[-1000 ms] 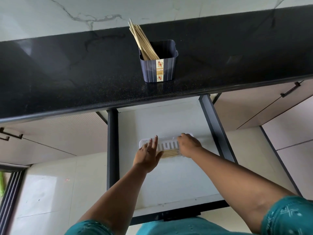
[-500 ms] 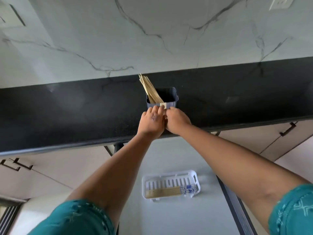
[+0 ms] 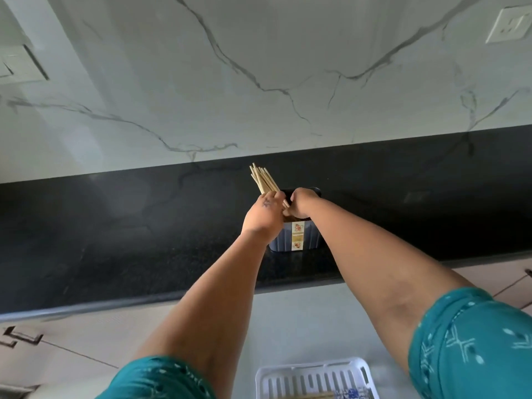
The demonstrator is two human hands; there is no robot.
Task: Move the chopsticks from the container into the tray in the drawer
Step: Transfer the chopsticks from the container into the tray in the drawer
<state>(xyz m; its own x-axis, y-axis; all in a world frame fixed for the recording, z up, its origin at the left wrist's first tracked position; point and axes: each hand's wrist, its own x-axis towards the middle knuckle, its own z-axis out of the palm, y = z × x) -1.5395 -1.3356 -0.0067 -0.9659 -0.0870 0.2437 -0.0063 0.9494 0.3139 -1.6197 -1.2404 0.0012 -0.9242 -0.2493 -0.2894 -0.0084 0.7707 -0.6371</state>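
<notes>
Head view puts my left hand (image 3: 266, 213) at the near-left rim of the dark container (image 3: 296, 234), fingers curled against the bundle of bamboo chopsticks (image 3: 263, 180). Whether they fully close round the sticks I cannot tell, since the back of the hand hides them. My right hand (image 3: 302, 203) sits over the container's mouth, fingers bent down inside among the lower ends, and I cannot tell if it pinches any. The two hands almost touch.

The chopsticks stand in the container, long axis leaning up and away to its left, tips fanned above my left hand. That hand is the nearer one to the shafts, so I judge the lift should run along that lean, up and left, before coming back toward me.

The container rests on the black countertop (image 3: 115, 240). The white slotted tray (image 3: 313, 378) lies in the drawer (image 3: 288, 326), nearer me than the container and below it, with a few chopsticks already in it.
</notes>
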